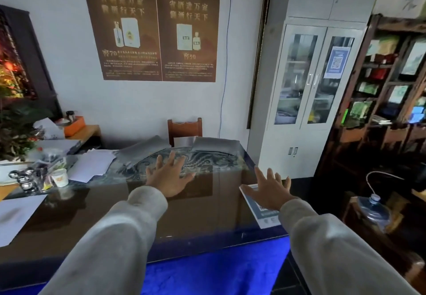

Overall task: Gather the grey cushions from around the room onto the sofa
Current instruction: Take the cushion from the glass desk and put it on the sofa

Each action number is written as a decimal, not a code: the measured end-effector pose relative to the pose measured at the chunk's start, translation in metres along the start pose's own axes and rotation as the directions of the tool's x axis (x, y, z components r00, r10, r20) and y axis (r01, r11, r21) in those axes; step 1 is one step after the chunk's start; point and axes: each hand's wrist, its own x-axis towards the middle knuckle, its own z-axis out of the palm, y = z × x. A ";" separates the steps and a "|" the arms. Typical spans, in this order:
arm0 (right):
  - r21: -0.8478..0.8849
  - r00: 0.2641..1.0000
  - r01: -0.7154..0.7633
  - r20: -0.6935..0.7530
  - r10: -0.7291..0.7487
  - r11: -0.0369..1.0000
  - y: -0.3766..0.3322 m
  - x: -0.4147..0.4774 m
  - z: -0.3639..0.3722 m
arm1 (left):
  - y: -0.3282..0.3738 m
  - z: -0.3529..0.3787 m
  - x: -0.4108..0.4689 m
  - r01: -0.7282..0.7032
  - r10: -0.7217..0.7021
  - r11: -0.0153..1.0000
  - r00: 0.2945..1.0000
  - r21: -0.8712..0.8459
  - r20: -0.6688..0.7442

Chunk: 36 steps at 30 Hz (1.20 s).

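Fingers [171, 160] spread wide and straight on both sides, holding nothing. That's my left hand [169, 177] out over the middle of the table [184, 221], and my right hand [268, 193] out over its right end, above a blue-bordered printed card [261, 211]. Whether either palm touches the glass top, I cannot tell.

Now the cushions: I count 2, both grey, both lying flat along the far edge of the table, on the wall side. First, the left cushion [143, 148]: plain, smooth, squarish, with pointed corners, set at an angle, its near corner beside a spread of white papers [92, 164]. Then the right cushion [215, 145]: same grey, same flat shape, lying square to the table edge. Behind the gap between them stands 1 wooden chair [184, 127]. My left fingertips reach near that gap, apart from both cushions.

Under the glass by the cushions there's a swirling blue-grey patterned cloth [207, 161].

Round the room: 1 paper cup [60, 177] at the table's left, 2 brown posters [124, 25] on the wall, 1 white cabinet [313, 75] with 2 glass doors, and 1 water bottle [373, 207] low on the right.
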 end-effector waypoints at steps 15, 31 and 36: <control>0.036 0.983 0.050 0.175 -0.056 0.998 0.075 0.320 0.036 | 0.052 0.089 0.276 0.050 -0.044 0.998 0.991 -0.047 0.129; 0.033 0.877 0.037 0.479 -0.048 0.999 0.052 0.522 0.185 | 0.028 0.193 0.580 -0.029 0.052 0.994 0.975 -0.107 0.216; 0.123 0.913 0.032 0.399 -0.079 0.992 0.032 0.640 0.213 | 0.013 0.254 0.694 -0.095 0.103 0.994 0.974 -0.048 0.203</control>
